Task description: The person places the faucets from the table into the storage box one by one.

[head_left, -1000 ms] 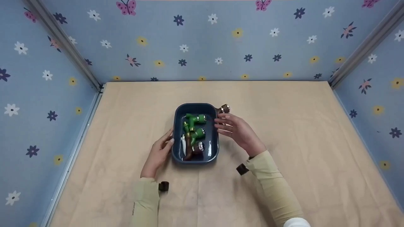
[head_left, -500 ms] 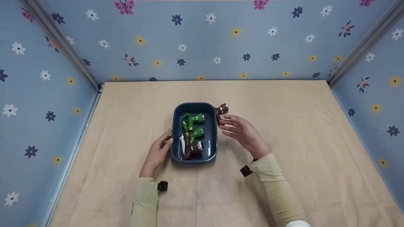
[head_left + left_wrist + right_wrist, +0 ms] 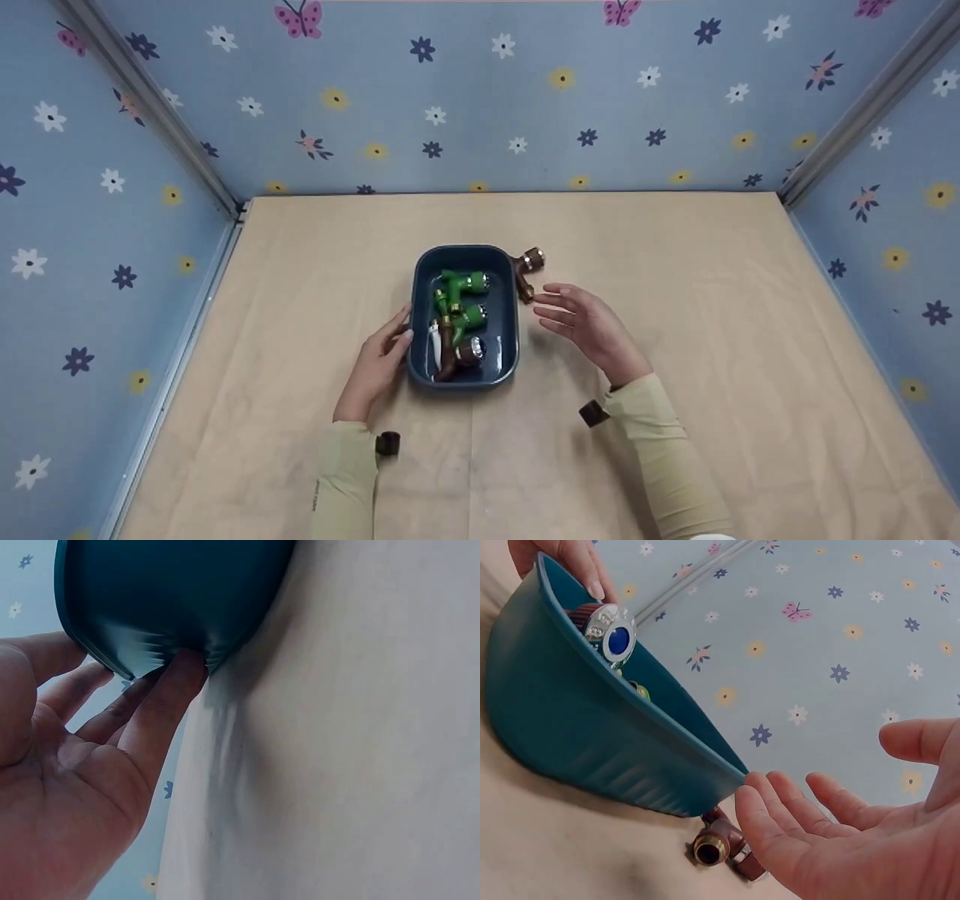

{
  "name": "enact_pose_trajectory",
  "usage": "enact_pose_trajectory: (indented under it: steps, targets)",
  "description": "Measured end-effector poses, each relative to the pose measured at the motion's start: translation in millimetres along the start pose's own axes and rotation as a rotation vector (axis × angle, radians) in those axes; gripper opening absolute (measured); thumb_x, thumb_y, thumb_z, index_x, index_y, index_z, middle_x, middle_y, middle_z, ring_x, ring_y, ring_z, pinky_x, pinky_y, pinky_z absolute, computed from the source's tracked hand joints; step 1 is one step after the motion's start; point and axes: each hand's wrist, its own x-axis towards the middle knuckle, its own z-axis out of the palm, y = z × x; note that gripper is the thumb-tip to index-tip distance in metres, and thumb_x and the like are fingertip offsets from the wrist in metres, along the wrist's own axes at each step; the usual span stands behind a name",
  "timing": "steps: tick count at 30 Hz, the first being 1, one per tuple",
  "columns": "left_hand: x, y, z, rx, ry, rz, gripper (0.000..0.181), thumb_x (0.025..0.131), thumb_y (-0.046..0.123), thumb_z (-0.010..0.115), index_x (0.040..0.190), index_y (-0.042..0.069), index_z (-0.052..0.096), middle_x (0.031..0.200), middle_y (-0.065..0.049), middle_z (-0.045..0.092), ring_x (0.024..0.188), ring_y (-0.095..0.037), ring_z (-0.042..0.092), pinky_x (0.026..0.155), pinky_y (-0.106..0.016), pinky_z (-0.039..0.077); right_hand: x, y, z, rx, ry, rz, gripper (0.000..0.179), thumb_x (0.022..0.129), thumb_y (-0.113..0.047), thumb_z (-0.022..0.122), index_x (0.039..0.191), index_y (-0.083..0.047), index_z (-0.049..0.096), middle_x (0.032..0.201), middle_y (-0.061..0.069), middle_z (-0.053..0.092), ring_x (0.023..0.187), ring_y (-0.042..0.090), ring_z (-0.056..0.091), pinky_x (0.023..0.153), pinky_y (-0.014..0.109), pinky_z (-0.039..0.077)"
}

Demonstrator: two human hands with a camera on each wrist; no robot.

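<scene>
A dark blue-green plastic bin (image 3: 465, 385) stands mid-table. My left hand (image 3: 375, 364) rests against its left side; the left wrist view shows the fingertips (image 3: 184, 671) touching the outer wall. Inside lie two green tap-like fittings (image 3: 471, 283), a brown one (image 3: 448, 364) with a chrome-faced end, a smaller green piece (image 3: 440, 300) and a slim white piece (image 3: 436, 346). Outside the bin's far right side lies another brown tap-like fitting (image 3: 531, 261), its brass-rimmed opening (image 3: 709, 849) showing in the right wrist view. My right hand (image 3: 589, 326), fingers spread and holding nothing, hovers just right of it.
A beige cloth (image 3: 712, 300) covers the table. Blue flower-patterned panels (image 3: 480, 97) stand at the back and both sides, joined by grey metal posts (image 3: 862, 112). Dark wrist cameras (image 3: 388, 443) are worn at both sleeves.
My right hand has drawn back to the right and nearer to me, uncovering the brown fitting beside the bin. My left hand, the bin and its contents have stayed in place.
</scene>
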Motion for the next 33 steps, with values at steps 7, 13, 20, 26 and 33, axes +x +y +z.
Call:
enact_pose_trajectory:
  steps: [7,13,20,26,33]
  targets:
    - [2.4,-12.9,0.5,0.003,0.01,-0.033,0.048,0.101,0.019,0.05,0.148,0.018,0.038,0.147,-0.01,0.041,0.12,-0.029,0.052,0.098,-0.044,0.043,-1.6,5.1,-10.4,-0.008,0.035,0.006,0.041,0.101,-0.017,0.041,0.132,0.009,0.041,0.138,0.033,0.041,0.125,0.044,0.044,0.104,0.048,0.036]
    - [2.1,-11.5,0.2,-0.015,-0.004,-0.055,0.048,0.102,0.02,0.049,0.148,0.022,0.037,0.149,-0.008,0.037,0.123,-0.03,0.05,0.099,-0.045,0.042,-3.1,9.1,-15.0,0.002,0.047,0.011,0.034,0.101,-0.017,0.041,0.126,0.005,0.048,0.139,0.036,0.036,0.128,0.048,0.038,0.106,0.05,0.033]
    - [3.7,-17.4,1.3,-0.004,0.022,-0.029,0.048,0.101,0.018,0.05,0.147,0.022,0.039,0.147,-0.009,0.041,0.118,-0.029,0.054,0.095,-0.044,0.046,-4.0,13.7,-19.2,0.0,0.057,0.02,0.036,0.101,-0.016,0.041,0.128,0.007,0.045,0.138,0.035,0.038,0.128,0.05,0.036,0.107,0.052,0.03]
    - [3.9,-17.9,1.5,0.001,0.026,-0.019,0.047,0.101,0.018,0.051,0.147,0.022,0.04,0.147,-0.006,0.041,0.118,-0.028,0.053,0.097,-0.043,0.044,-4.9,15.3,-23.2,-0.013,0.074,0.035,0.04,0.101,-0.015,0.039,0.132,0.01,0.04,0.139,0.035,0.037,0.129,0.049,0.035,0.108,0.051,0.029]
    - [4.3,-18.3,1.2,0.0,0.023,-0.021,0.047,0.101,0.019,0.051,0.147,0.023,0.04,0.147,-0.003,0.04,0.119,-0.026,0.053,0.098,-0.041,0.044,-3.8,14.2,-29.6,-0.012,0.096,0.049,0.046,0.102,-0.016,0.04,0.137,0.012,0.033,0.142,0.034,0.034,0.13,0.047,0.034,0.107,0.049,0.031]
